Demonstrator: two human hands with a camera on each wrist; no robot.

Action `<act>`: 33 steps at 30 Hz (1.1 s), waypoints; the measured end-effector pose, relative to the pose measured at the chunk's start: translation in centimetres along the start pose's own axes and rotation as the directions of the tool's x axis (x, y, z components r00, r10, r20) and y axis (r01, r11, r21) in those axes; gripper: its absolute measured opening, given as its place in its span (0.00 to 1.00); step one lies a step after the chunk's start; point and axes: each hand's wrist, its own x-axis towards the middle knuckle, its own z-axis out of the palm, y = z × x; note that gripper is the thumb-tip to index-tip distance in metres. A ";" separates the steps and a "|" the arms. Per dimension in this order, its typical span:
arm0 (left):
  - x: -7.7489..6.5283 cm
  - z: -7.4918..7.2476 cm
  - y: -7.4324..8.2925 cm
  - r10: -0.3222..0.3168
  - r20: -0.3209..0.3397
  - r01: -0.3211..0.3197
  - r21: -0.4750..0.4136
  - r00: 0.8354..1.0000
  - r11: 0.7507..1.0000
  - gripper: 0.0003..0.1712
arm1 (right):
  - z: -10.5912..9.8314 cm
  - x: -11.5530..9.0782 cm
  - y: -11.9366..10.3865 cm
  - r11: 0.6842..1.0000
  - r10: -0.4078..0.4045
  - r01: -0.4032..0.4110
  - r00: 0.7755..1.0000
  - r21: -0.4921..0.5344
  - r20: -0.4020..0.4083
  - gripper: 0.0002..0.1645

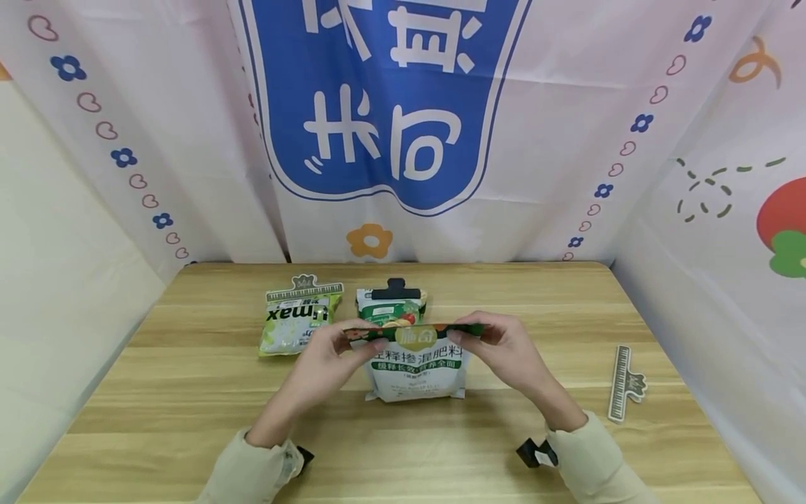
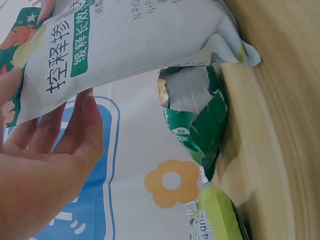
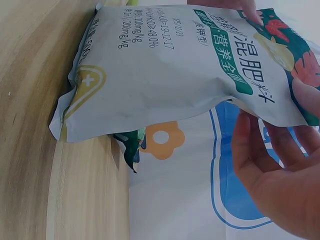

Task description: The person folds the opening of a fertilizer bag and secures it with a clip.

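A white fertilizer bag (image 1: 418, 378) with a green top band and Chinese lettering stands upright at the middle of the table. My left hand (image 1: 327, 357) pinches its top edge near the left end, thumb in front and fingers behind. At the right end of that edge, my right hand (image 1: 506, 350) pinches it the same way. The band looks folded over in the head view. In the left wrist view the bag's white front (image 2: 145, 45) spreads above the hand, and in the right wrist view its printed face (image 3: 160, 70) fills the upper part.
Behind the bag stands a green and white packet (image 1: 392, 310) with a black clip (image 1: 396, 289) on top. To its left lies a light green packet (image 1: 296, 329) under a ruler-marked clip (image 1: 305, 287). A similar loose clip (image 1: 626, 383) lies on the wooden table (image 1: 567, 308) at right.
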 end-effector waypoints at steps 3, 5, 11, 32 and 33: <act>0.0 -0.1 0.1 -0.020 0.000 0.020 -0.012 1.000 1.000 0.10 | 0.0 0.0 -0.1 1.000 0.002 -0.002 1.000 -0.002 0.006 0.09; 0.0 -0.2 0.1 -0.036 0.007 0.036 -0.017 0.999 0.999 0.11 | 0.0 0.0 -0.1 1.000 0.009 -0.009 1.000 0.005 0.012 0.08; -0.1 -0.6 0.4 -0.121 0.011 0.122 -0.019 0.993 0.992 0.12 | -0.1 0.0 -0.2 0.999 0.041 -0.042 0.999 0.026 0.030 0.09; 0.6 -0.2 1.2 -0.438 0.038 0.439 -0.136 0.898 0.888 0.24 | -0.2 0.5 -0.6 0.917 0.369 -0.373 0.928 0.143 0.055 0.17; 0.6 -0.2 1.2 -0.445 0.038 0.446 -0.135 0.895 0.885 0.25 | -0.1 0.5 -0.7 0.910 0.384 -0.388 0.922 0.147 0.052 0.17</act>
